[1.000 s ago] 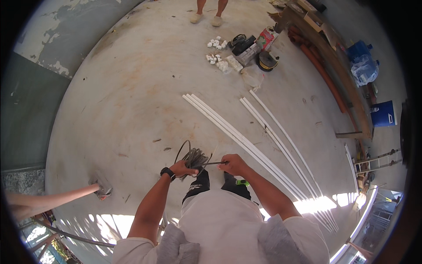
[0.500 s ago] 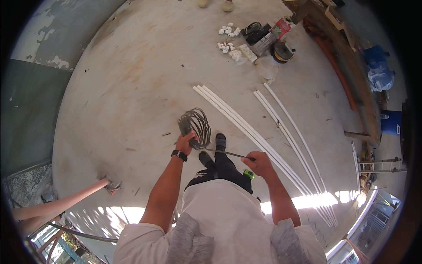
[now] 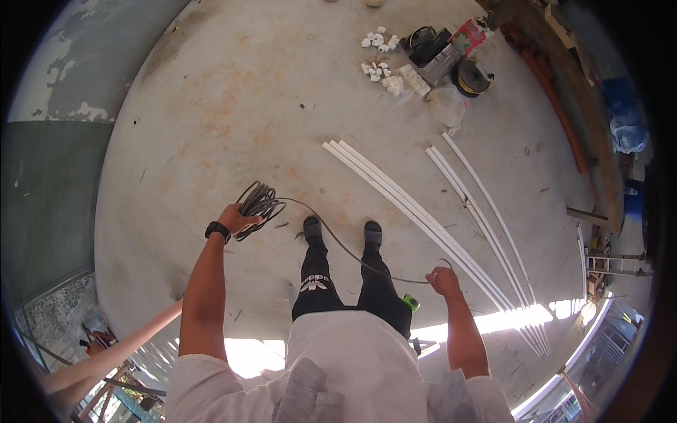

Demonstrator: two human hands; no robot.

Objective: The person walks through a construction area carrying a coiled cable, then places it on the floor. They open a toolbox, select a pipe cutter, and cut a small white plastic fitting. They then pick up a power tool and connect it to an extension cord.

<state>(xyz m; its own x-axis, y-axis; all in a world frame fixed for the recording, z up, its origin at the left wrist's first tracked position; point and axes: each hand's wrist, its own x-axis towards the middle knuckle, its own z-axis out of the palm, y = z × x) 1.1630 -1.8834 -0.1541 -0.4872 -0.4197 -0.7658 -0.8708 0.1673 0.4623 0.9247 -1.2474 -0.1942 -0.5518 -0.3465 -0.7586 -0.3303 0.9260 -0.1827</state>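
The left hand [image 3: 238,217] has its fingers wrapped around one side of a dark coiled cable [image 3: 260,202] above the floor [image 3: 190,134], while the right hand [image 3: 443,281] has its fingers closed near the free end, a strand [image 3: 338,243] sagging between. It should handle as light and springy, best gripped around all the loops together.

You stand over pale, rust-stained floor [image 3: 211,148]; peeling grey wall [image 3: 67,60] at your ten o'clock, brown bench [image 3: 596,158] near three, sunlight strip [image 3: 497,325] at four.
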